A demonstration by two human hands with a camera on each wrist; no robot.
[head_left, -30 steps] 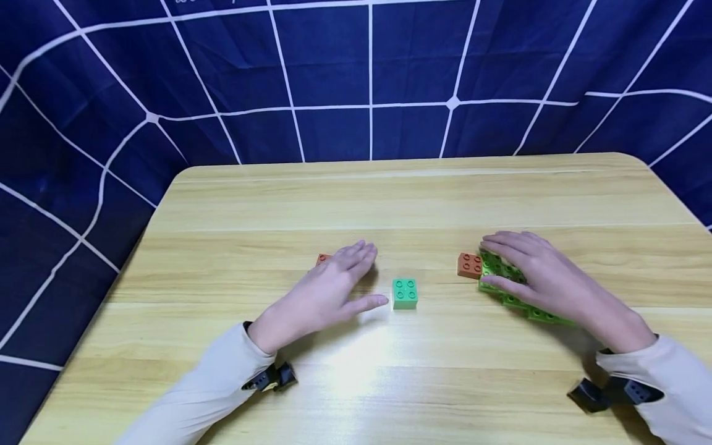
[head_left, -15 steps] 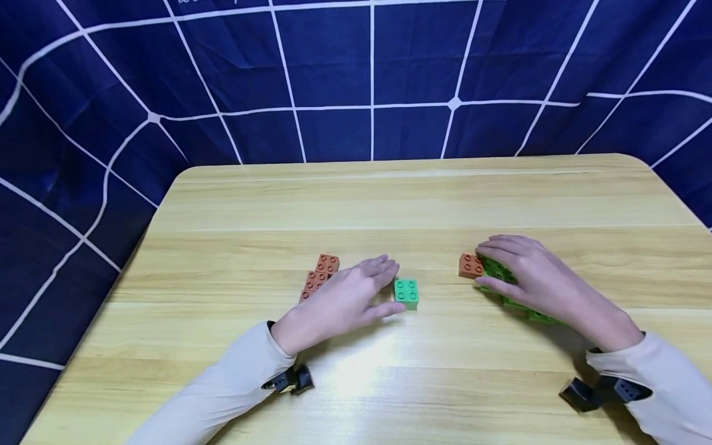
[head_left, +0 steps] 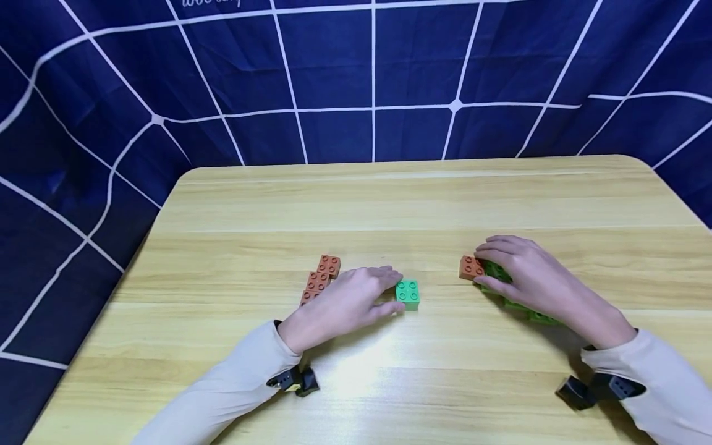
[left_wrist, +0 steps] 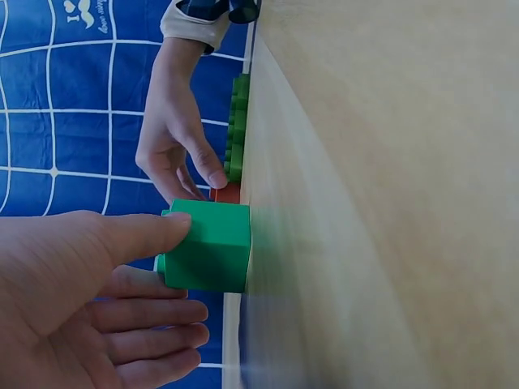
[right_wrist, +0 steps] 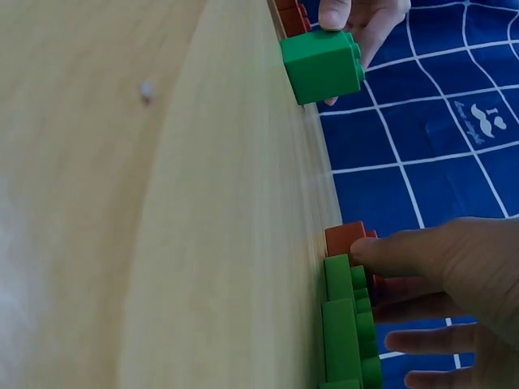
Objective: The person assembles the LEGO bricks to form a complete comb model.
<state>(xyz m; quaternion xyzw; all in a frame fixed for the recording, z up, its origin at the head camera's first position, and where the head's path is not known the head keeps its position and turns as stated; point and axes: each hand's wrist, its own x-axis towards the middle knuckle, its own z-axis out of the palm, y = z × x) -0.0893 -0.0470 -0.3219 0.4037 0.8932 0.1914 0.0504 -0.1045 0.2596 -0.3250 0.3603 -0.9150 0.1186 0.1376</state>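
My left hand [head_left: 347, 301] pinches a bright green brick [head_left: 408, 295] with two-by-two studs, thumb on its near side and index finger on its far side. The left wrist view shows the thumb against this green brick [left_wrist: 208, 247], the other fingers loosely extended below. To the right, my right hand [head_left: 525, 278] pinches an orange-brown brick [head_left: 470, 267] between thumb and index finger. That brick [right_wrist: 345, 239] touches the end of a row of lime green bricks [right_wrist: 340, 332], which the right hand partly covers in the head view.
Several orange-brown bricks [head_left: 318, 282] lie in a stepped row beside the left hand, partly hidden by it. The wooden table [head_left: 411, 204] ends at a dark blue cloth [head_left: 334, 74] with white grid lines. Dark camera mounts [head_left: 300, 380] sit on both wrists.
My left hand has moved right from over the orange-brown bricks to the bright green brick and closed its thumb and finger on it. The right hand has shifted slightly left to the orange-brown brick.
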